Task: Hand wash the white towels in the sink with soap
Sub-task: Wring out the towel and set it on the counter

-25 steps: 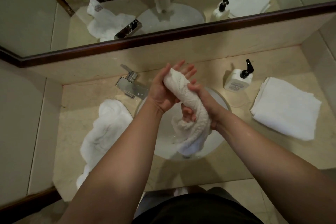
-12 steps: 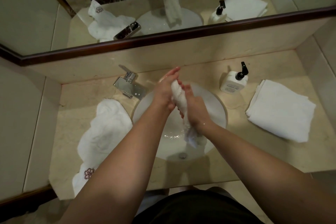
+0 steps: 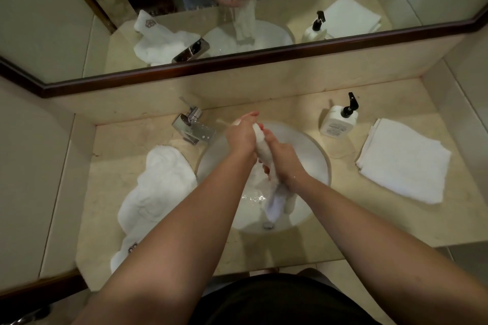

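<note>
Wringing stage, item 1 of 3 towels in view. Compared with 1 second ago, the wet towel (image 3: 266, 163) has gone from a loose, fat roll lifted in front of the hands to a thin, tight rope squeezed between them over the sink (image 3: 314, 155); its free tail now hangs down toward the drain (image 3: 268, 225). Judged meaning: water is being pressed out of this piece, so its wash is probably near its end, with more towels to follow.

Left hand (image 3: 241, 137): palm pressed against the upper part of the towel, fingertips extended beyond it rather than wrapped.
Right hand (image 3: 282, 159): fingers clenched round the towel's middle, grasping it firmly.

Materials and shapes:
- Wet towel: white terry, twisted, heavy-looking, limp at the tail.
- Crumpled towel (image 3: 158, 192): white, plush, heaped in soft folds on the counter (image 3: 343, 219) left of the sink, a small embroidered motif near its lower edge.
- Folded towel (image 3: 401, 163): white, flat, squared stack, dry-looking, right of the sink.
- Soap bottle (image 3: 336, 124): white squat body, black pump, beside the folded towel.
- Faucet (image 3: 192, 129): angular polished metal, spotted with droplets.
- Sink: round, glossy white, a shallow pool of water at the bottom.
- Counter: beige polished stone.
</note>
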`<state>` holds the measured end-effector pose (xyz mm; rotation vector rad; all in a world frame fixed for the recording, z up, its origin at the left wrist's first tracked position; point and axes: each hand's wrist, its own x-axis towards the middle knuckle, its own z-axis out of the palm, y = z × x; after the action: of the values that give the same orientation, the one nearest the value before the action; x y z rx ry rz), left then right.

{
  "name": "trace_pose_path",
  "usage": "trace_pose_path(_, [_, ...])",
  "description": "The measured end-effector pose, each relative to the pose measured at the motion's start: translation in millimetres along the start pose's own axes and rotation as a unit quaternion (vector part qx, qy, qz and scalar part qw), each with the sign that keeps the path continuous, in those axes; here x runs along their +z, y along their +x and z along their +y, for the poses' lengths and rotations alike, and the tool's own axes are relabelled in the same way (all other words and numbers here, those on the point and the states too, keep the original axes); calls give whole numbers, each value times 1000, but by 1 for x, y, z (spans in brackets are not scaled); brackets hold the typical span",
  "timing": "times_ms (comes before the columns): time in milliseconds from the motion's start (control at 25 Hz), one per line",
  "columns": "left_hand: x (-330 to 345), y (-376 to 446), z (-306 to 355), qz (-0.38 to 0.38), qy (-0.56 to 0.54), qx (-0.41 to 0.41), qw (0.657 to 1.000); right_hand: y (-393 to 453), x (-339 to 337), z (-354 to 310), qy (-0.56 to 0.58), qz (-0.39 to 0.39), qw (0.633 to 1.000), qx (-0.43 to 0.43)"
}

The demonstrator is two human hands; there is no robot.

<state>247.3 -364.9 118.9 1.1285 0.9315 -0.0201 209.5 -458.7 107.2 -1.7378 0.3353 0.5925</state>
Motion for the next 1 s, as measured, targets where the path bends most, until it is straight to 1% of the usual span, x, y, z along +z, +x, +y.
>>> trace_pose_path(120, [2, -7, 9, -13, 57, 30, 998, -10, -12, -10, 63, -94, 993, 41])
trace_pose_path(160, [1, -9, 14, -29, 73, 24, 997, -13, -15, -11, 76, -115, 989, 48])
trace_pose_path(200, [0, -10, 20, -66, 89, 15, 994, -15, -17, -13, 88, -129, 986, 53])
trace_pose_path(240, [-4, -11, 26, -126, 101, 8, 987, -16, -20, -14, 101, -138, 984, 57])
trace_pose_path(280, [-8, -11, 30, -202, 95, -5, 975, -16, -22, -16, 110, -147, 981, 59])
trace_pose_path(360, [-19, -7, 36, -346, 12, -39, 937, -18, -28, -23, 126, -180, 973, 71])
trace_pose_path(440, [-26, -4, 37, -438, -84, -56, 893, -18, -32, -29, 161, -242, 952, 101])
trace_pose_path(520, [-27, -6, 39, -489, -150, -65, 857, -16, -35, -35, 196, -307, 923, 125])
trace_pose_path(560, [-25, -9, 39, -492, -166, -62, 853, -15, -36, -36, 214, -336, 908, 132])
trace_pose_path(600, [-21, -10, 40, -477, -167, -55, 861, -14, -37, -37, 230, -354, 896, 135])
trace_pose_path(640, [-18, -12, 41, -447, -158, -46, 879, -15, -36, -37, 241, -353, 894, 137])
trace_pose_path(680, [-14, -13, 43, -409, -142, -39, 901, -17, -34, -38, 243, -333, 901, 135])
trace_pose_path(760, [-7, -13, 43, -333, -96, -31, 937, -23, -26, -39, 216, -240, 940, 106])
trace_pose_path(840, [-3, -13, 37, -264, -58, -22, 963, -27, -15, -36, 173, -123, 975, 69])
trace_pose_path(920, [-2, -14, 29, -190, -25, 5, 981, -25, -4, -29, 113, -36, 992, 32])
trace_pose_path(1000, [-2, -14, 20, -125, 29, 53, 990, -23, 4, -20, 53, 18, 998, -3])
